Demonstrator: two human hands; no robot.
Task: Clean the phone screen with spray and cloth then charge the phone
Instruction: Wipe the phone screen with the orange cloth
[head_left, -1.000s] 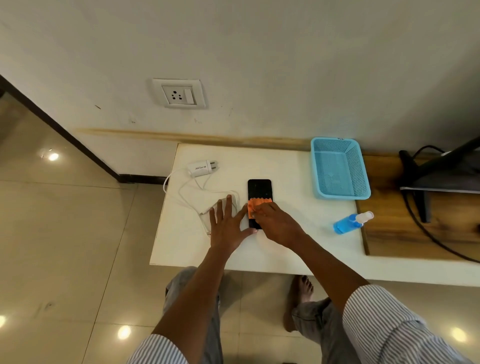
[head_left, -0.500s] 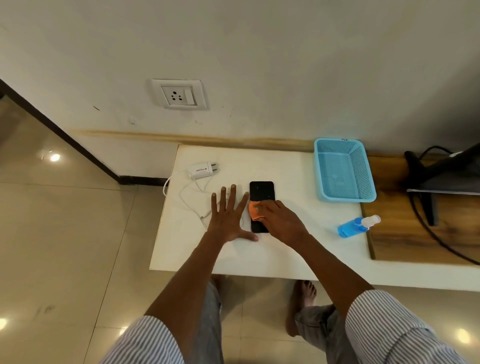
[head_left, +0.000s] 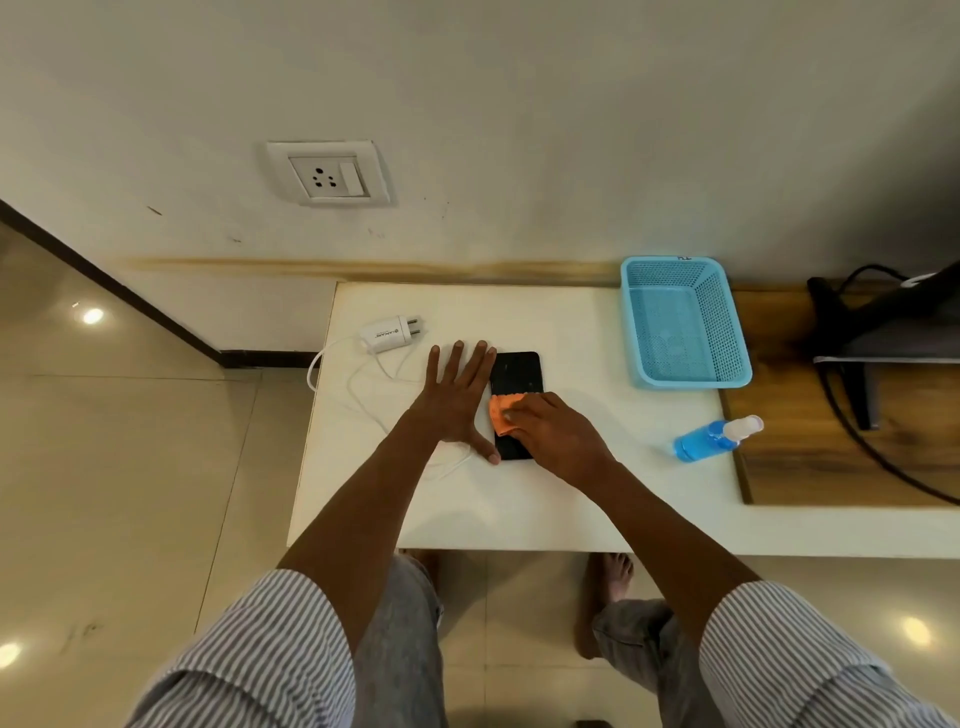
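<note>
A black phone (head_left: 515, 375) lies face up on the white table (head_left: 545, 499). My left hand (head_left: 457, 400) lies flat beside it, fingers spread, thumb against the phone's lower left edge. My right hand (head_left: 553, 434) holds a small orange cloth (head_left: 503, 415) pressed on the middle of the screen. A white charger plug (head_left: 390, 333) with its white cable (head_left: 363, 389) lies at the table's left, partly under my left hand. A blue spray bottle (head_left: 711, 440) lies on its side to the right.
A light blue plastic basket (head_left: 727, 332) stands at the back right of the table. A wall socket (head_left: 328, 174) sits on the wall above the table's left end. A wooden board (head_left: 810, 447) with a black stand and cables lies at the far right.
My right hand has slid the orange cloth back and forth along the screen. My left hand has shifted slightly toward the far end of the phone, still flat.
</note>
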